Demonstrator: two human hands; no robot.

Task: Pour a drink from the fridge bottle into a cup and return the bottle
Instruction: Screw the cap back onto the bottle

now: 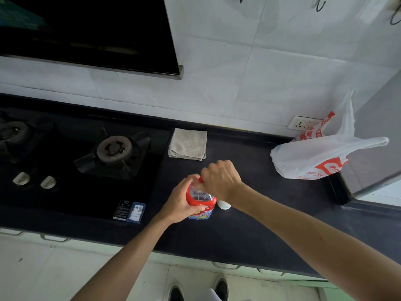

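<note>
Bottle (pixel 200 197) stands upright on the tabletop (pixel 271 213), neck pointing up. Left grip (pixel 181 200) wraps its body from nine o'clock; right grip (pixel 221 179) clamps the red cap (pixel 201 180) on top. Cup (pixel 224 205) waits just beside, at three o'clock, nearer the right arm.

Left hand (pixel 181 199), right hand (pixel 221 179): both curled.

A red-labelled bottle (pixel 202 199) is stood upright on the counter (pixel 271 181). A white cup (pixel 223 205) is set just beside it.
</note>
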